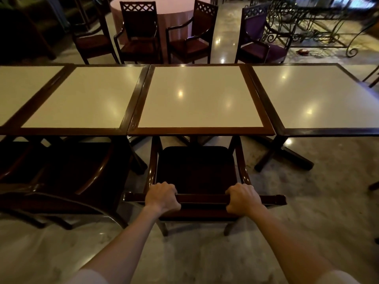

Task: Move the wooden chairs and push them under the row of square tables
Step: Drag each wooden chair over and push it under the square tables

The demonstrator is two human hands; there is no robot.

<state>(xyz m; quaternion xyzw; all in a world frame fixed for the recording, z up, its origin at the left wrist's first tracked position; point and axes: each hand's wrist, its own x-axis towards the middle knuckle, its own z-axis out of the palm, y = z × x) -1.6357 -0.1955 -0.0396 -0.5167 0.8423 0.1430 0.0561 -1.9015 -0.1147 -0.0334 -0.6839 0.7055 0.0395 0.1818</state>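
A dark wooden armchair point(195, 169) with a dark seat stands in front of me, its front tucked under the edge of a square table point(201, 131) with a cream top and brown frame. My left hand point(162, 198) grips the left part of the chair's top rail. My right hand point(243, 198) grips the right part of the same rail. This table belongs to a row of square tables running left to right. A second wooden chair point(67, 181) stands to the left, partly under the neighbouring table point(61, 131).
The table at the right point(328, 132) has no chair in front, only its cross-shaped base point(285, 156) on the marble floor. Behind the row stand several armchairs point(141, 31) around a round clothed table point(164, 9), and a wrought-iron stand point(320, 27) at the far right.
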